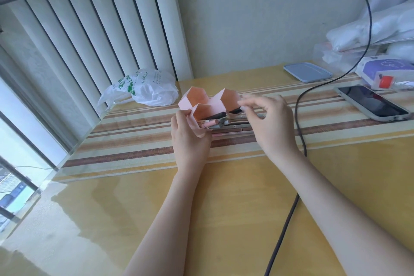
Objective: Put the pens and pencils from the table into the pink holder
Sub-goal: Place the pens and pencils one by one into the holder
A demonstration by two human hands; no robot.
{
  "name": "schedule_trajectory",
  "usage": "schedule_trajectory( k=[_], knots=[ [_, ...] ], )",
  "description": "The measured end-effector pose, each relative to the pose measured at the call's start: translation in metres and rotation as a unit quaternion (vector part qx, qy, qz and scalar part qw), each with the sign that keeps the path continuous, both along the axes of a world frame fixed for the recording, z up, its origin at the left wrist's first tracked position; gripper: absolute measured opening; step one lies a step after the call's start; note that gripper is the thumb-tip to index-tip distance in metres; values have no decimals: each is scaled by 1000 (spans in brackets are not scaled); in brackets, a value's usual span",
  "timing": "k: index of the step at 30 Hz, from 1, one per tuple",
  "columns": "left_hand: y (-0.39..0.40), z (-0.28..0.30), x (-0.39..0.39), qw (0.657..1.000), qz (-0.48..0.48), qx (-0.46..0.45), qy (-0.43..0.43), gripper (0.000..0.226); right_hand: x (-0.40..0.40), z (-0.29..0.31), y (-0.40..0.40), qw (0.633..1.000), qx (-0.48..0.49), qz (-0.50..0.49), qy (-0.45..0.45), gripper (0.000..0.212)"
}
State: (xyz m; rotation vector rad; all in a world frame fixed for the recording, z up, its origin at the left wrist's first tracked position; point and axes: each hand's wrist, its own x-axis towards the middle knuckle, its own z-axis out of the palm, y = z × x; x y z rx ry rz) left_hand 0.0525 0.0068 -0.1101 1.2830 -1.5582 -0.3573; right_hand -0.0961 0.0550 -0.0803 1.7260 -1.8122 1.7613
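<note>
The pink holder [212, 102] with hexagonal compartments lies tipped toward me on the striped part of the table [134, 150]. My left hand [190, 136] grips its lower left corner. Several pens and pencils [226, 126] lie bundled just in front of it, some ends reaching into the lower openings. My right hand [266, 121] covers the right part of the bundle, its fingertips pinching a black pen [235, 110] at the mouth of the right compartment. The upper two compartments look empty.
A white plastic bag [145, 88] lies left of the holder. A black cable [298, 105] runs down the table just right of my right hand. A phone [371, 103], a blue tray [308, 71], a box [385, 71] and bags sit at the far right.
</note>
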Motion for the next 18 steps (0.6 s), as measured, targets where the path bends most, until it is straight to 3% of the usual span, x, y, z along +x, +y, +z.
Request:
schedule_trajectory(
  k=[5,9,12,14,18],
  knots=[
    [0,0,0,1000,2,7,16,49,-13,6,1,995,-34,-59,-78,22],
    [0,2,0,999,5,13,39,46,-26,-6,-3,985,143,-98,-11,29],
    [1,2,1,999,7,11,51,45,-22,-15,-1,939,318,-96,91,27],
    [1,3,1,998,4,15,59,45,-18,-20,-2,921,359,-84,124,26],
    [1,4,1,997,6,34,76,44,-20,-25,-5,922,351,-95,135,26]
  ],
)
